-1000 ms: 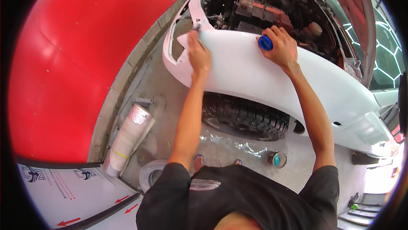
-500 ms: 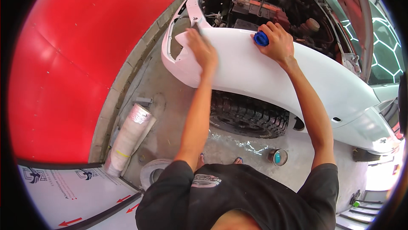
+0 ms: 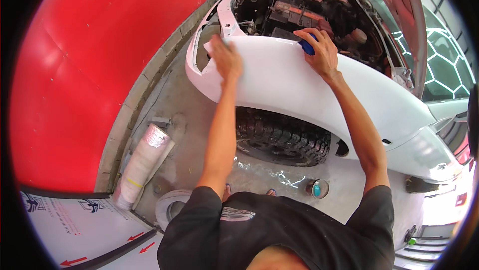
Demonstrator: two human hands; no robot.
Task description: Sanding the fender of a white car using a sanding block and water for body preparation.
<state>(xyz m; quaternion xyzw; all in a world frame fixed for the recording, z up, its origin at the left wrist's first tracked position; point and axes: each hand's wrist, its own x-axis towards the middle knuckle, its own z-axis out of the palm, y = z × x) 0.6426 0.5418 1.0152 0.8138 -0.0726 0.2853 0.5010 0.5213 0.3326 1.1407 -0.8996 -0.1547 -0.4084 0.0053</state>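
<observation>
White fender [image 3: 279,75] 1 o'clock, red wall [image 3: 75,80] 9 o'clock. Right hand [image 3: 322,54] pinches blue object [image 3: 307,46]; left hand [image 3: 226,60] grip: I can't tell.

A hand could pass over the white fender [image 3: 272,73] between the left hand [image 3: 227,60] and right hand [image 3: 323,54]; the raised hood [image 3: 399,8] blocks the right, the tyre [image 3: 287,135] below

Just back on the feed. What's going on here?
The person's right hand holds a blue object at the upper edge of a white car fender, beside the exposed engine bay. The left hand, blurred, is at the fender's front end; whether it grips anything is unclear.
</observation>
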